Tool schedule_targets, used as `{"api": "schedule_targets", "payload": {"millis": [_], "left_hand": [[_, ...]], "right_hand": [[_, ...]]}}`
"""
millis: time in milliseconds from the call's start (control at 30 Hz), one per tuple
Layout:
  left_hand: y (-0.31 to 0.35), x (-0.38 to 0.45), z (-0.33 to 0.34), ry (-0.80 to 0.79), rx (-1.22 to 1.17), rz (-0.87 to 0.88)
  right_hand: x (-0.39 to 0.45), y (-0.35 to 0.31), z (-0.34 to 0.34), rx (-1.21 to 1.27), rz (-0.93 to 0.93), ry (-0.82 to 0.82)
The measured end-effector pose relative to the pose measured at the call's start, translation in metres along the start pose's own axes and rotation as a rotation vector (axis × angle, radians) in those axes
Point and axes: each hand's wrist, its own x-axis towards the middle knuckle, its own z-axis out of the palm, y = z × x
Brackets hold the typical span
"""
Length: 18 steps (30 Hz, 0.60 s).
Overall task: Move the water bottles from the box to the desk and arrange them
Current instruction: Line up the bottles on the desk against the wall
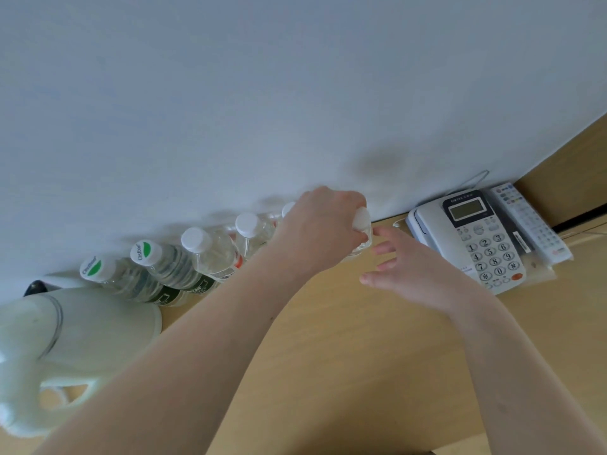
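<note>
Bottles of clear plastic stand in a row along the white wall (295, 93) at the back of the light wooden table (328, 339): two with green-and-white printed caps (93, 267) nearest the white electric kettle (65, 339), then plain white-capped ones (195, 239) continuing to the right. The left hand (323, 224) is closed over the neck of the rightmost clear white-capped bottle (361, 220), which stands at the end of the row, near the wall. The right hand (410, 267) hovers just beside it, fingers spread and holding nothing. Farther right sit a white desk telephone with grey keypad (473, 238) and a white remote control (528, 221), side by side.
</note>
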Motion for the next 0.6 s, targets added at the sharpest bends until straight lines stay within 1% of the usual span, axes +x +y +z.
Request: {"api": "schedule_targets", "payload": {"millis": [167, 400, 600], "left_hand": [[-0.004, 0.012, -0.008, 0.001, 0.041, 0.003], [-0.011, 0.019, -0.003, -0.015, 0.168, -0.013], [-0.014, 0.019, -0.003, 0.1, 0.298, -0.025]], "right_hand": [[0.009, -0.008, 0.002, -0.015, -0.004, 0.002], [0.016, -0.012, 0.009, -0.009, -0.013, 0.005], [0.019, -0.013, 0.011, -0.017, -0.015, -0.013]]}}
